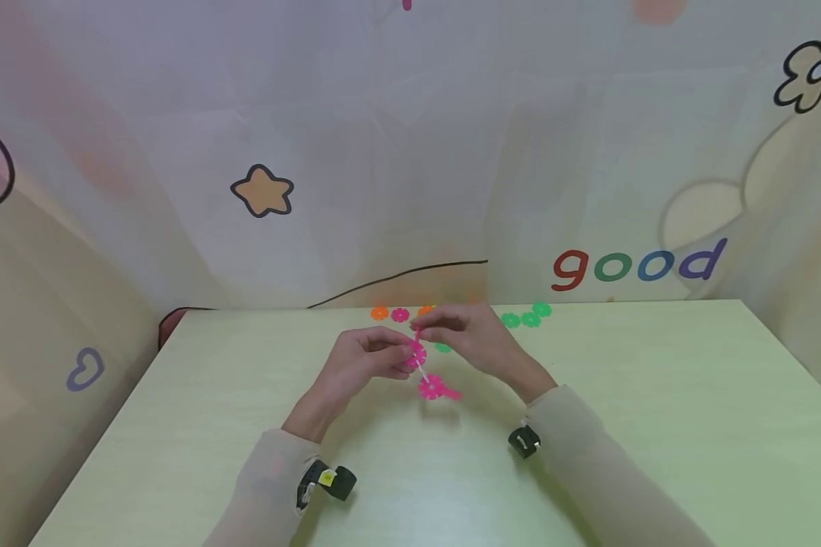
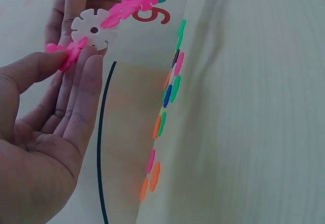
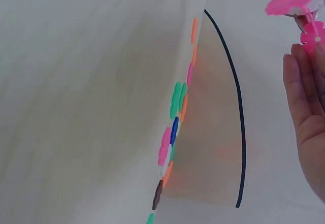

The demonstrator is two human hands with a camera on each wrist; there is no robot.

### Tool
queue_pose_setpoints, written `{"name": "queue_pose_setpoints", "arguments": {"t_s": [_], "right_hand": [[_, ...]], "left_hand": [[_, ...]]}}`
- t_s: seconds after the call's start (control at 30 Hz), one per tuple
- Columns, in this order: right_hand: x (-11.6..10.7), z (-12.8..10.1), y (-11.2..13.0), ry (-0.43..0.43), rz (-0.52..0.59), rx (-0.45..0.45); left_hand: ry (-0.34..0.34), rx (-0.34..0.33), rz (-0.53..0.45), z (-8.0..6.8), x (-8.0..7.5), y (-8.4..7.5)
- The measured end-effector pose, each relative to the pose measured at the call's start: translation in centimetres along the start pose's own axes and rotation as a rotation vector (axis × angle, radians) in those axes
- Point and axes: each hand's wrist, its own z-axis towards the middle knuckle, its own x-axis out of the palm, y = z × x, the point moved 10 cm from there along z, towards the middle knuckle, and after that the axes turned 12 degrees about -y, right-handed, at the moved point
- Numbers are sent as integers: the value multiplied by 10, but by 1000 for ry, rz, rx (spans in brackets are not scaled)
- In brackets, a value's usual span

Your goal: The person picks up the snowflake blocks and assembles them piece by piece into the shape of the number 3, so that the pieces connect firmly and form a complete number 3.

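Both hands meet over the table, working on a small chain of slotted, flower-shaped interlocking discs. My left hand point(image 1: 366, 363) pinches a pink disc point(image 1: 418, 354) of the chain between thumb and fingers. From there a white disc point(image 2: 94, 29) joins on, followed by more pink discs point(image 1: 431, 387) hanging free toward the lower right in the head view. Close above, my right hand point(image 1: 477, 342) pinches another pink disc point(image 1: 416, 334), seen edge-on and right at the one in the left hand. Fingers partly hide where these two discs meet.
Loose discs lie along the table's far edge: an orange disc point(image 1: 379, 313), a pink disc point(image 1: 400, 314), several green discs point(image 1: 530, 319), plus blue and brown point(image 3: 158, 194) ones. A printed cloth point(image 1: 397, 167) hangs behind the pale table point(image 1: 198, 395).
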Motion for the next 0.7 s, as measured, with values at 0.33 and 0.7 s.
{"name": "queue_pose_setpoints", "arguments": {"t_s": [0.33, 0.7], "right_hand": [[-14, 15, -11, 30, -67, 75], [-14, 35, -54, 85, -306, 161]], "left_hand": [[-5, 1, 15, 7, 2, 1], [-58, -35, -9, 7, -6, 5]]}}
